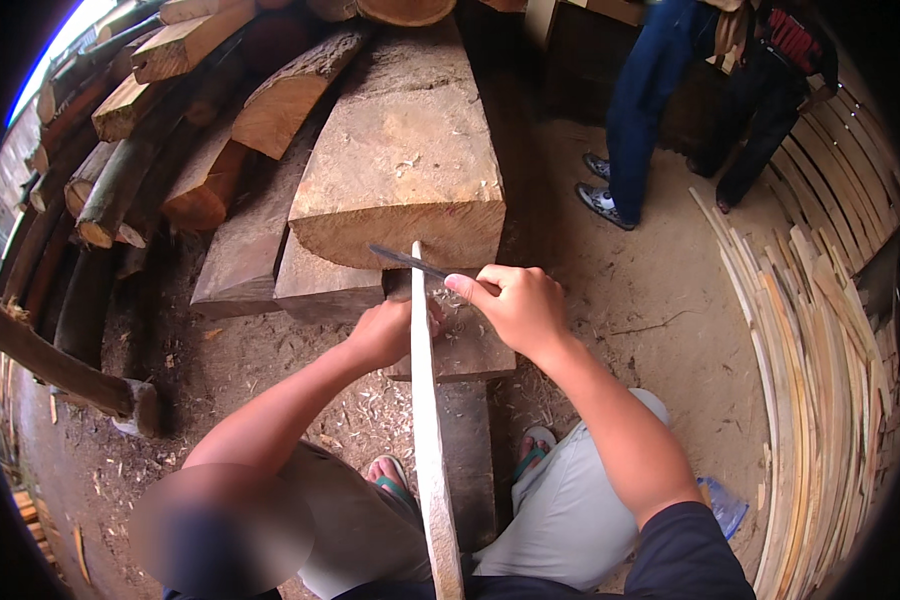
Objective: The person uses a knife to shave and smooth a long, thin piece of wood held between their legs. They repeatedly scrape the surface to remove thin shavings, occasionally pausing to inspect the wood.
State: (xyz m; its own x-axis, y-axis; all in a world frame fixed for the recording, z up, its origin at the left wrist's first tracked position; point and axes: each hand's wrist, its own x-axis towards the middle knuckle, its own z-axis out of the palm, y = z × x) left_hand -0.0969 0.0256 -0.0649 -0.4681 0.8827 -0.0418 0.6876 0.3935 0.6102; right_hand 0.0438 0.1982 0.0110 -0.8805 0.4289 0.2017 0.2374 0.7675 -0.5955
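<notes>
Just ahead of us, a thick timber block (395, 165) lies with its cut end toward us, curls of shaving scattered on its top. Logs and beams (205, 185) are heaped to the left of the block, and sandy ground (630, 310) spreads to its right. Beyond the block on that side we see two people, one in blue trousers (642, 100), the other in dark ones (760, 125).

Our wooden strip (427, 430) is long, pale and slender, narrowing toward its far tip, which overlaps the block's cut end in view; we cannot tell whether they touch. Its near end runs back to our body. Short of the block, our left hand (382, 330) is curled around the strip, some fingers hidden behind it. Our right hand (520, 310) is closed on a dark knife (410, 261), thumb laid forward, the blade crossing the strip just below its tip.

Between the block and the thin slats (805, 410) far to its right, the ground gives our right elbow room; leftward, the logs crowd close.
</notes>
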